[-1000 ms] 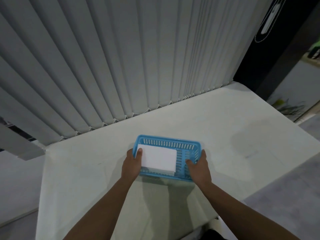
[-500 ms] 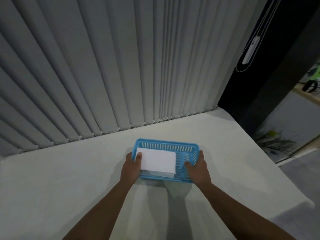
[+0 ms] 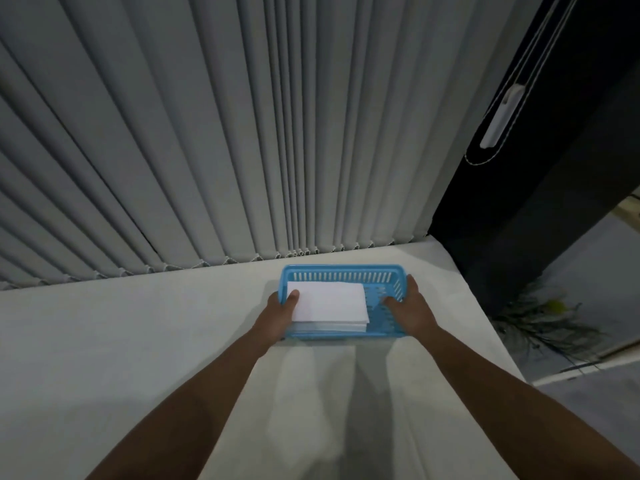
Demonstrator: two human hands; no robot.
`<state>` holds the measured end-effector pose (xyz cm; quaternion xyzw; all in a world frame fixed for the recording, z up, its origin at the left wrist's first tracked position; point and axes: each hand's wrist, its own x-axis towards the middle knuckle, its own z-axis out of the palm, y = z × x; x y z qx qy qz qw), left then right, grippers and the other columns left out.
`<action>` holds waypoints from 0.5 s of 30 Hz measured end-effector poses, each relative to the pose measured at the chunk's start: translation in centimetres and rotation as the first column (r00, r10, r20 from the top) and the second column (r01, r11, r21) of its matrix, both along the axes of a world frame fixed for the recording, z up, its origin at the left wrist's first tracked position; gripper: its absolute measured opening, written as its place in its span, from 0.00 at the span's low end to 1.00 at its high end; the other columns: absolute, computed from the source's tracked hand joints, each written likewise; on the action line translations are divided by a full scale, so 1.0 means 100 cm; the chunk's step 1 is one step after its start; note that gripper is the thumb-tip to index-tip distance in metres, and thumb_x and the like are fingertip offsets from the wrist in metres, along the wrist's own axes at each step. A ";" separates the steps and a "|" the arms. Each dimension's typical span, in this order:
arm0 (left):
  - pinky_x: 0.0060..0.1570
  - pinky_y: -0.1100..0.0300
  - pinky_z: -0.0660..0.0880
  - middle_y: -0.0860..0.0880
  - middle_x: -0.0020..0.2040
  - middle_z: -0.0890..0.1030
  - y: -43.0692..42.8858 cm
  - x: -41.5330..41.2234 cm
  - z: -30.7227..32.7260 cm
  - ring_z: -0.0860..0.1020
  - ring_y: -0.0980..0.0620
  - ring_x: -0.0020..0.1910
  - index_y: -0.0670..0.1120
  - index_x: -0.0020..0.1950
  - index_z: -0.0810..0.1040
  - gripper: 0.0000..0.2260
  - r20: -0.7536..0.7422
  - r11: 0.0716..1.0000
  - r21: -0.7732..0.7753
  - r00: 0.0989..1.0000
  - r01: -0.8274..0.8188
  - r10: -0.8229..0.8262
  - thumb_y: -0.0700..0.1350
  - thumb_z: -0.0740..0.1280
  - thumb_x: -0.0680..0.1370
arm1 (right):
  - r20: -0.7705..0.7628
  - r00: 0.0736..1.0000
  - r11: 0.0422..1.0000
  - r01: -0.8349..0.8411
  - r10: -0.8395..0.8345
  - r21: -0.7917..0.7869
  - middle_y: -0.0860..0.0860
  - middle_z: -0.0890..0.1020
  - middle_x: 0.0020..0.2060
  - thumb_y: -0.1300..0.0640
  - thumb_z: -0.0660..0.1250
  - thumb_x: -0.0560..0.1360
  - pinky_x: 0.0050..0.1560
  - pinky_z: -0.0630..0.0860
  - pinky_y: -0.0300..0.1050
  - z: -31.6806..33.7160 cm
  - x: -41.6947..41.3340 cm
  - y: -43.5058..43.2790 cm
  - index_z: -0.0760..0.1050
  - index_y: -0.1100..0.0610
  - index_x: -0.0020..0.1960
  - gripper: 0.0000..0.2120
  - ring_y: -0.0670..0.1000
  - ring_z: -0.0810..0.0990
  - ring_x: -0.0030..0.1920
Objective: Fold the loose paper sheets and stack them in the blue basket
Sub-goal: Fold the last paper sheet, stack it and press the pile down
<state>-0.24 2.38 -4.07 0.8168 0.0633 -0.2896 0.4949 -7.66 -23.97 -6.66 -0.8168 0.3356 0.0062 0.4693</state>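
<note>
A blue slotted plastic basket [image 3: 346, 273] sits on the white table near the blinds. Inside it, toward its left side, lies a stack of folded white paper sheets [image 3: 329, 304]. My left hand [image 3: 278, 315] grips the basket's left end, with the thumb resting on the top sheet. My right hand [image 3: 412, 311] grips the right end, thumb inside the basket and fingers around the outer wall. The right part of the basket floor is bare.
The white table [image 3: 138, 341] spreads wide to the left and toward me. Grey vertical blinds [image 3: 242, 150] hang right behind the basket. The table's right edge [image 3: 485, 327] drops off beside a dark wall and a blind cord weight [image 3: 502, 116].
Both hands have pushed the basket farther from me toward the blinds, and the view has swung to the right. The grips look unchanged.
</note>
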 end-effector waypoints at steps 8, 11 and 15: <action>0.57 0.48 0.75 0.52 0.46 0.78 -0.060 0.038 0.015 0.77 0.51 0.45 0.53 0.57 0.71 0.15 -0.163 0.964 -0.209 0.978 -0.165 0.132 0.60 0.52 0.80 | 0.049 0.998 0.999 -0.044 0.043 0.009 0.55 0.77 0.61 0.54 0.66 0.77 0.51 0.70 0.44 0.018 0.054 -0.070 0.59 0.53 0.74 0.28 0.56 0.78 0.53; 0.57 0.48 0.75 0.51 0.47 0.78 -0.076 0.046 0.013 0.77 0.51 0.44 0.53 0.57 0.71 0.15 -0.168 0.957 -0.234 0.976 -0.174 0.137 0.59 0.51 0.81 | 0.034 0.998 0.998 -0.053 0.052 0.022 0.56 0.78 0.61 0.54 0.65 0.77 0.53 0.71 0.46 0.014 0.068 -0.086 0.60 0.52 0.73 0.27 0.58 0.78 0.56; 0.59 0.47 0.76 0.47 0.52 0.78 -0.089 0.052 0.000 0.78 0.45 0.51 0.51 0.61 0.70 0.17 -0.212 0.953 -0.228 0.965 -0.200 0.152 0.59 0.52 0.81 | -0.010 0.998 0.997 -0.063 0.064 0.043 0.56 0.79 0.60 0.54 0.65 0.77 0.52 0.74 0.48 0.002 0.077 -0.098 0.63 0.50 0.69 0.22 0.58 0.79 0.55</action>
